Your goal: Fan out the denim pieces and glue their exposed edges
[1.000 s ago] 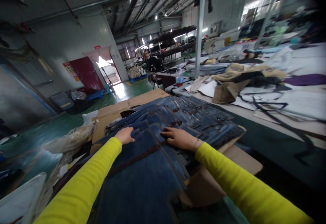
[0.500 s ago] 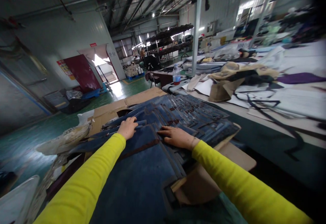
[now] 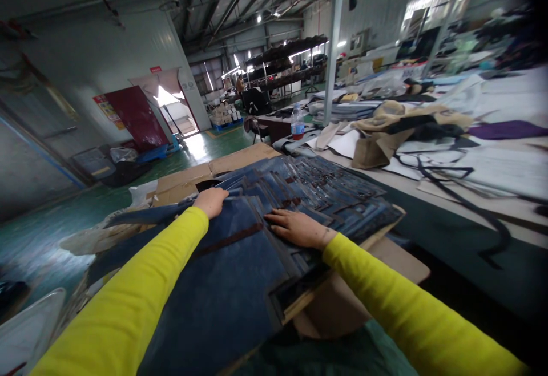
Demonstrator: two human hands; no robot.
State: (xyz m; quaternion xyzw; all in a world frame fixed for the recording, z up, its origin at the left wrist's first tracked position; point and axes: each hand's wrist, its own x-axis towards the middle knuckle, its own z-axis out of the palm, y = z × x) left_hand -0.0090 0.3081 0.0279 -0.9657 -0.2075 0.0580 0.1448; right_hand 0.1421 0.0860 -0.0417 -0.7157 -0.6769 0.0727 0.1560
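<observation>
A stack of overlapping dark blue sheet-like panels (image 3: 233, 267), some with brown strips, lies in front of me; I cannot tell their material. My left hand (image 3: 211, 201) is closed at the far left edge of the top panels, its fingertips partly hidden. My right hand (image 3: 295, 227) rests with outstretched fingers on the pile, right of the large front panel. Behind and right of it, several more panels (image 3: 317, 182) lie fanned in rows. At the left, loose blue pieces (image 3: 148, 214) stick out past the pile.
Flattened brown cardboard (image 3: 184, 181) lies under and behind the panels. On the right, a long table (image 3: 449, 213) carries paper, fabric and black straps (image 3: 479, 216). A bottle with red liquid (image 3: 297, 125) stands beyond the pile, near a metal post (image 3: 333, 51).
My left hand has drawn in slightly, its fingers more closed. Blue pieces at the left now stick out farther left. The large front panel has shifted a little; my right hand stays nearly in place.
</observation>
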